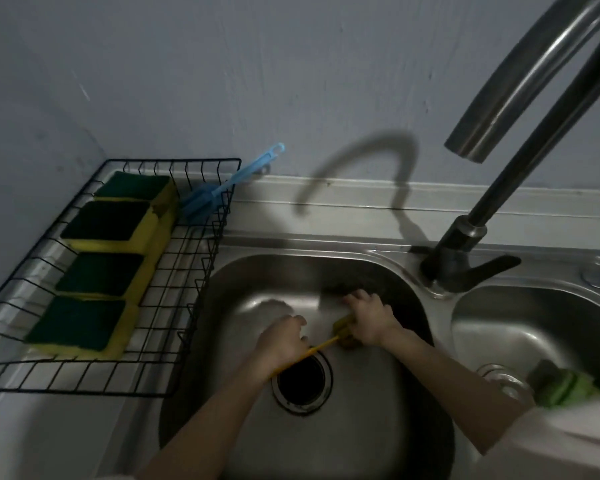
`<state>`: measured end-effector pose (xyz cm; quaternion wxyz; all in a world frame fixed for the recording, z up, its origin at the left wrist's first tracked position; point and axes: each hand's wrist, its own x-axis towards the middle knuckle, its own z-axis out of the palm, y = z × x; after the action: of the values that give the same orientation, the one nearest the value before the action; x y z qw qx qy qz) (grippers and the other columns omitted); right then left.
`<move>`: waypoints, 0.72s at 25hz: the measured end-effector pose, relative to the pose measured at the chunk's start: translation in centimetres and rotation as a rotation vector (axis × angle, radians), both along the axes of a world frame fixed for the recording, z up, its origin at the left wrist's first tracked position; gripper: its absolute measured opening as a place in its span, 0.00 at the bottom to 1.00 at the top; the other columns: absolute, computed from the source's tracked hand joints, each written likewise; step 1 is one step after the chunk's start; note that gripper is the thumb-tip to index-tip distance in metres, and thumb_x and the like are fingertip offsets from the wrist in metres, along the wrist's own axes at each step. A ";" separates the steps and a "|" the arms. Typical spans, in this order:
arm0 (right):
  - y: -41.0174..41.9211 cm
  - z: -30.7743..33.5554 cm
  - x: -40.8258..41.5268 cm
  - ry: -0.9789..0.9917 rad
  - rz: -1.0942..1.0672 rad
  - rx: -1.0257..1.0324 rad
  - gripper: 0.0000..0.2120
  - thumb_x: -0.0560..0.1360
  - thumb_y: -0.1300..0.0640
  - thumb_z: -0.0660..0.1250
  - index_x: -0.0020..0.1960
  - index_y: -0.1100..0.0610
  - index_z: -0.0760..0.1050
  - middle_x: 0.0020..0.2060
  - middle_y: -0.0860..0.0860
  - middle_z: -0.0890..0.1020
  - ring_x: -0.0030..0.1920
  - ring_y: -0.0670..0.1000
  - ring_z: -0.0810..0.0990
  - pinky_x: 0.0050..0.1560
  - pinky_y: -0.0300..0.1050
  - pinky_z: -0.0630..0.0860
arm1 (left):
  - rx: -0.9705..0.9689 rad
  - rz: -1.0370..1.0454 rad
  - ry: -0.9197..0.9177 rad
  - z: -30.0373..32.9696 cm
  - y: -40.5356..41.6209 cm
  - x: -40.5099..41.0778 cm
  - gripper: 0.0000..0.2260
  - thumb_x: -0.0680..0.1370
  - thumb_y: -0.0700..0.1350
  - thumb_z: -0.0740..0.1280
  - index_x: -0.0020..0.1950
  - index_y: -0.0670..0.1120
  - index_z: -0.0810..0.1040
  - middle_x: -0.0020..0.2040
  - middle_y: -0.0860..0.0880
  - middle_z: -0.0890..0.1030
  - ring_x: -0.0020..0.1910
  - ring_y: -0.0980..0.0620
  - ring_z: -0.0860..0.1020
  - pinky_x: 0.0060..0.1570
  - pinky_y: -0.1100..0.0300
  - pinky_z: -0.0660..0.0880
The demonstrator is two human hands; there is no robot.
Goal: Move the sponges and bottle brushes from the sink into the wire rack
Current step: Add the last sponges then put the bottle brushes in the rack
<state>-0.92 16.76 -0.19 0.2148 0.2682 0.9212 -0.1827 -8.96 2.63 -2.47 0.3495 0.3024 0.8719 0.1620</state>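
In the left basin of the steel sink (378, 427), my left hand (283, 342) is closed around the thin handle of a yellow bottle brush (321, 349). Its bristle head lies under the palm of my right hand (369, 320). That hand's fingers curl on the edge of a dark sponge (331, 299) standing against the basin's back wall. The black wire rack (187, 278) stands left of the sink and holds several yellow sponges with green tops (101, 271) in a row. A blue bottle brush (222, 190) leans over its back right corner.
A green sponge (561, 386) lies in the right basin beside its drain. The open drain hole (302, 381) is under my left wrist. A tall steel faucet (492, 202) rises between the basins, with its spout high at the right. A grey wall stands behind.
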 end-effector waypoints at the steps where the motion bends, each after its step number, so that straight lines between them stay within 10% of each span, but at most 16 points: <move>1: 0.1 -0.9 0.0 -0.020 0.015 0.010 0.26 0.75 0.56 0.59 0.72 0.53 0.59 0.72 0.55 0.61 0.71 0.59 0.60 0.68 0.57 0.63 | -0.025 0.000 -0.011 -1.2 -0.2 0.2 0.18 0.75 0.45 0.61 0.64 0.43 0.70 0.66 0.42 0.73 0.64 0.44 0.72 0.63 0.52 0.71; 18: -0.5 -5.1 0.6 -0.026 0.156 0.181 0.20 0.77 0.59 0.55 0.68 0.55 0.62 0.68 0.57 0.65 0.68 0.60 0.62 0.69 0.53 0.58 | -0.185 -0.016 -0.066 -3.6 -2.0 1.0 0.12 0.73 0.41 0.62 0.55 0.44 0.76 0.58 0.41 0.78 0.56 0.44 0.76 0.53 0.55 0.73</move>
<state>-0.35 16.28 -5.32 0.2153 0.2165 0.9491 -0.0778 -7.96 0.67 -6.09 0.4056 0.2702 0.8688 0.0881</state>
